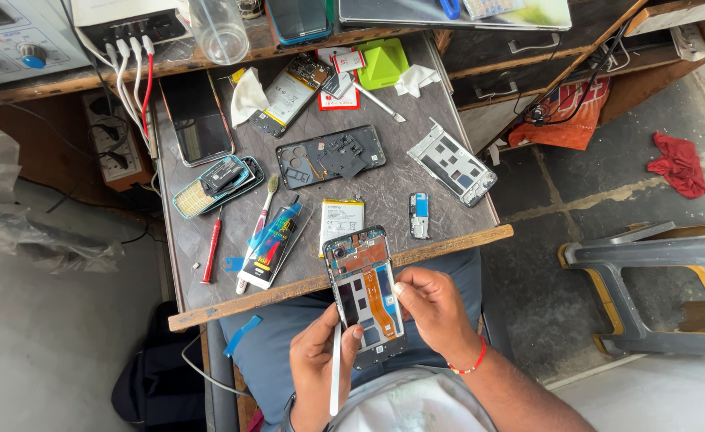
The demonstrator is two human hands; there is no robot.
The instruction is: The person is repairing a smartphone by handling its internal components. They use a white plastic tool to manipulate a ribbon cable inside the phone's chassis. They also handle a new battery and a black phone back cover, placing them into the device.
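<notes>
Fingers of the right hand clamped the opened phone by its edge, tilting its bare inside upward above the lap, probably for a clear view. Left hand pinched a white tool beside it, just below the surface.
</notes>
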